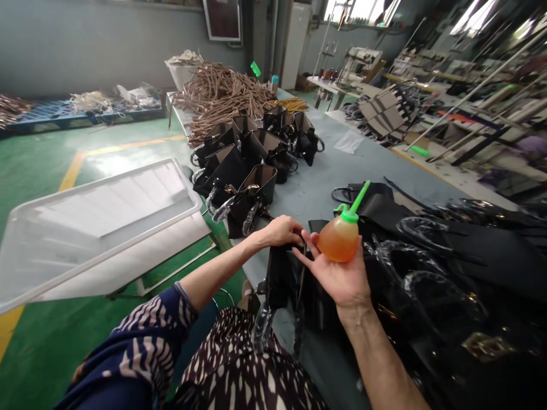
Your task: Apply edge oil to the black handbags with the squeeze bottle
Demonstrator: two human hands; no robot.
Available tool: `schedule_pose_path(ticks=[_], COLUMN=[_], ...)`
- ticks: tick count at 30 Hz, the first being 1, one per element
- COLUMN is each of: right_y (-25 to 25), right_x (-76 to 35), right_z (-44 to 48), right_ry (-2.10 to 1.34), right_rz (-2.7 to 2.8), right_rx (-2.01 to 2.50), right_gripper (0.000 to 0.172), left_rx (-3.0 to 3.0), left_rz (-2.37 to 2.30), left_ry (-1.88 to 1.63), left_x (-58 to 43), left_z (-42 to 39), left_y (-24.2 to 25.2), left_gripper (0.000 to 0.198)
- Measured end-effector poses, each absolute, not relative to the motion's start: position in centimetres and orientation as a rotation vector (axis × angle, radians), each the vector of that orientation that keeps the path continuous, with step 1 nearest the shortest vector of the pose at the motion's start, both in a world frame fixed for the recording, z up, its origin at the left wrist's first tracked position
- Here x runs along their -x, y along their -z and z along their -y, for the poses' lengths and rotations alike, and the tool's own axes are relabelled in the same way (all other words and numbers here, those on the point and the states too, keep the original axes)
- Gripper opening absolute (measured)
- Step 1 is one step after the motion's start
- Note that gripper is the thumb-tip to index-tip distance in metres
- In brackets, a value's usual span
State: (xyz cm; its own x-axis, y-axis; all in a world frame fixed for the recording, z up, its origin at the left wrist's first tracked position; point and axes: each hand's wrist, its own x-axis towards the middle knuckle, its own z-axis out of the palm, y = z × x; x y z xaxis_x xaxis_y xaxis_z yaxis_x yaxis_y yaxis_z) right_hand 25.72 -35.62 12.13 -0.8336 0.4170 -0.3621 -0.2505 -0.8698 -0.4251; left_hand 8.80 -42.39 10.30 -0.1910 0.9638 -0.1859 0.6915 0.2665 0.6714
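My right hand (342, 285) is turned palm up and holds a squeeze bottle (337, 240) of amber liquid, its green spout pointing up and to the right. Some fingers of that hand stretch left toward the black handbag (284, 276) in front of me. At the bag's top edge, my left hand (284, 230) has its fingers curled down onto it; the fingertips are partly hidden. The bag's plastic-wrapped handles (262, 327) hang toward my lap.
Several black handbags (256, 188) stand farther back on the grey table (363, 159), before a heap of brown straps (226, 85). Flat black bag pieces (474, 250) cover the right side. A white tray (98, 222) stands at left, and sewing machines (361, 60) are behind.
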Motion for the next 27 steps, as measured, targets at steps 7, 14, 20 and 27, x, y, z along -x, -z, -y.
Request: schedule_pose_path(ticks=[7, 14, 20, 27], right_y=[-12.2, -12.0, -12.3, -12.0], right_x=[-23.9, -23.5, -23.3, -22.9], right_z=[35.9, 35.0, 35.5, 34.8], right_ry=[-2.612, -2.518, -2.494, -2.416], right_rz=[0.535, 0.541, 0.595, 0.629], right_rx=[0.698, 0.713, 0.716, 0.712], right_gripper=[0.047, 0.042, 0.04, 0.037], left_rx=[-1.031, -0.963, -1.41, -1.93], left_rz=[-2.115, -2.13, -2.599, -2.521], left_ry=[-1.147, -1.5, -0.207, -0.134], left_x=[-11.7, -22.8, -21.4, -23.0], left_z=[47.0, 51.7, 49.3, 51.7], left_y=[-12.7, -10.2, -8.0, -6.0], left_gripper=[0.028, 0.051, 0.054, 0.018])
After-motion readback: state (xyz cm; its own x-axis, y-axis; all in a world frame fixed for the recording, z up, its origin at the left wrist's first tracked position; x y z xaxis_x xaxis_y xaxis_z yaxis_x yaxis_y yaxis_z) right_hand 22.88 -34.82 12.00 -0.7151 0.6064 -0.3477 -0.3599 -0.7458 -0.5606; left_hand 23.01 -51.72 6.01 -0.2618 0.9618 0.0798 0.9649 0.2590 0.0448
